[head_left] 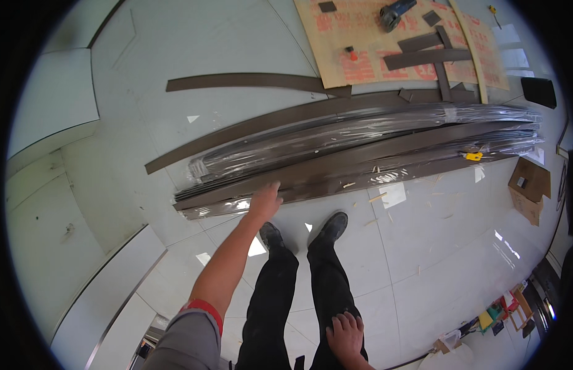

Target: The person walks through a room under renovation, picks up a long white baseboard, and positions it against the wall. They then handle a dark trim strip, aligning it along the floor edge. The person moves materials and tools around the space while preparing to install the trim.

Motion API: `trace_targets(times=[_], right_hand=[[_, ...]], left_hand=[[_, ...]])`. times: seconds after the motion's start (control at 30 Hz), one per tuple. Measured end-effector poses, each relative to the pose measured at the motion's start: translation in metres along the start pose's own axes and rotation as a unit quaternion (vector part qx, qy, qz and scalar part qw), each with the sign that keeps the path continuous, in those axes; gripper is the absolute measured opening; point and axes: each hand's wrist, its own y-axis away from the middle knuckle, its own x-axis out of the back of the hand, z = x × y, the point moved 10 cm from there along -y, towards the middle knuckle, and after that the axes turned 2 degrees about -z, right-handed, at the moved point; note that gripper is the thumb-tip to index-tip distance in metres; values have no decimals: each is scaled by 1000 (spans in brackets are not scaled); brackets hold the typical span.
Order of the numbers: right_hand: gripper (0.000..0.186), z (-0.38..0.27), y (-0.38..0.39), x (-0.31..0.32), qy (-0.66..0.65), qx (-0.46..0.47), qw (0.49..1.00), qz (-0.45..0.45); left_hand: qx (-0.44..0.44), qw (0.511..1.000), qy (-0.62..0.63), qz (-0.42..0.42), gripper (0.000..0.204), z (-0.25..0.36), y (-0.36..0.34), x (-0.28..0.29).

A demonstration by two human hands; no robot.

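Note:
My left hand [266,200] reaches down to the near edge of a stack of long dark brown strips [360,152] lying across the floor. Its fingers are partly spread, and nothing shows in them; whether the fingertips touch the stack I cannot make out. My right hand [346,335] lies flat on my right leg, fingers stretched out. Behind the stack is a bundle of similar strips in clear plastic wrap [268,158]. On the right part of the near stack rests a yellow utility knife [473,156].
Loose brown strips [237,81] lie beyond the bundles. A printed tan sheet [336,55] holds cut pieces and an angle grinder [394,15]. At right stands an open cardboard box [526,200]. Wood slivers [378,197] litter the glossy tiles. White panels [107,296] stand at left.

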Motion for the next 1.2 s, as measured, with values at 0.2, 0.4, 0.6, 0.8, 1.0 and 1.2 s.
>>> trace_targets(times=[0.2,0.4,0.6,0.8,1.0,1.2], right_hand=[[35,5,-10,2,-91,-23,995,-14],[33,8,-14,7,-102,-32,994,-13],[29,4,-9,20,-80,-21,996,29],[29,-3,7,16,-71,-31,997,-3],[22,-21,16,0,-59,-27,997,35],[22,-37,23,-6,-24,-42,999,-25]], left_hand=[[-74,972,-222,31,53,5,-88,-66],[-96,966,-236,51,52,1,-96,-78],[-97,987,-112,-68,71,9,-63,-34],[-125,978,-34,-161,80,62,5,18],[-117,983,87,-111,56,134,81,121],[-92,980,154,-85,33,121,101,126]])
